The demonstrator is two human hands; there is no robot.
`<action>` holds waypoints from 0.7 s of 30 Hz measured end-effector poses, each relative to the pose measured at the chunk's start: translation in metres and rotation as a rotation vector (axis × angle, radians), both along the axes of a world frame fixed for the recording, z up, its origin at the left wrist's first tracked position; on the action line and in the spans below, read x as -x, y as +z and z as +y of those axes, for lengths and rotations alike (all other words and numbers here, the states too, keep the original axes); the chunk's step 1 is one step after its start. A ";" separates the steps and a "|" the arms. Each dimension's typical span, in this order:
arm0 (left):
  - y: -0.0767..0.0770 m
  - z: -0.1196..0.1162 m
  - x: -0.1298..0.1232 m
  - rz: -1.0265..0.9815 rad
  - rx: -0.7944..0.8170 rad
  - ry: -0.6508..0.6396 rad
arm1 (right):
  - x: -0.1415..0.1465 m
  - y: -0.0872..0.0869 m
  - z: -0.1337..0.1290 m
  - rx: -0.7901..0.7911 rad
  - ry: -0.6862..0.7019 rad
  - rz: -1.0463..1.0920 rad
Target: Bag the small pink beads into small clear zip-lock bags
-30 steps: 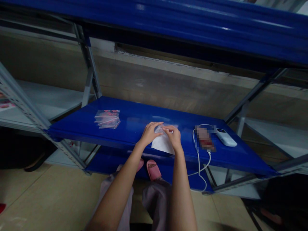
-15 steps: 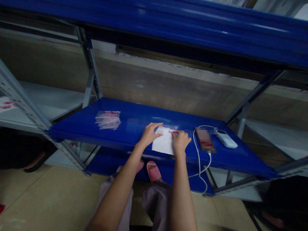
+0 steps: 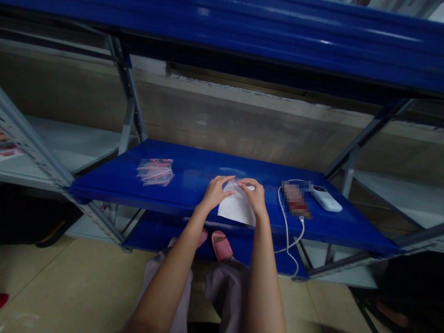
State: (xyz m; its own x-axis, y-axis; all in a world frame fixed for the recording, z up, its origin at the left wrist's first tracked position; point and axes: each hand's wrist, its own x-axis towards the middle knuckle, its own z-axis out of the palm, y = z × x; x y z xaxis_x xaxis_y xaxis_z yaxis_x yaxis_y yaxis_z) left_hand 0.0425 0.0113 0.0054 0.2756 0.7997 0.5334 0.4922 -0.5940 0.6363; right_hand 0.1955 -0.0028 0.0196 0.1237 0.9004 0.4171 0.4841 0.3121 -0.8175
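Note:
My left hand [image 3: 215,192] holds a small clear zip bag [image 3: 229,186] between thumb and fingers, over a white sheet [image 3: 237,208] that looks like paper or tissue. Close beside it, my right hand [image 3: 255,194] has its thumb and forefinger pinched at the bag's upper right end. Whatever is between those fingertips is too small to make out. To the left on the blue shelf [image 3: 194,169] lies a stack of clear zip bags [image 3: 155,173] with pink seal lines; small pink pieces show in the top ones.
On the right, a phone [image 3: 294,200], partly blurred out, is joined by a white cable [image 3: 286,231] to a light-blue power bank [image 3: 326,200]. Metal uprights [image 3: 130,101] frame the shelf. A blue shelf [image 3: 222,27] hangs overhead.
My right hand has moved left from a small pink piece on the white sheet to the bag in my left hand. That piece no longer shows on the sheet. My left hand has stayed put.

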 end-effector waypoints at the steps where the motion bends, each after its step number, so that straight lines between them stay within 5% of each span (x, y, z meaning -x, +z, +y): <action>1: -0.001 0.000 0.000 -0.004 -0.002 -0.001 | 0.003 0.000 0.000 0.003 0.037 -0.007; 4: -0.002 0.001 0.000 -0.016 -0.001 -0.005 | 0.008 0.000 -0.002 0.016 0.021 -0.068; 11: 0.000 0.001 0.004 0.003 0.001 0.013 | -0.011 0.000 -0.012 0.097 -0.450 -0.350; 21: 0.001 0.000 0.002 0.006 0.012 0.006 | -0.006 -0.013 -0.010 0.186 -0.483 -0.589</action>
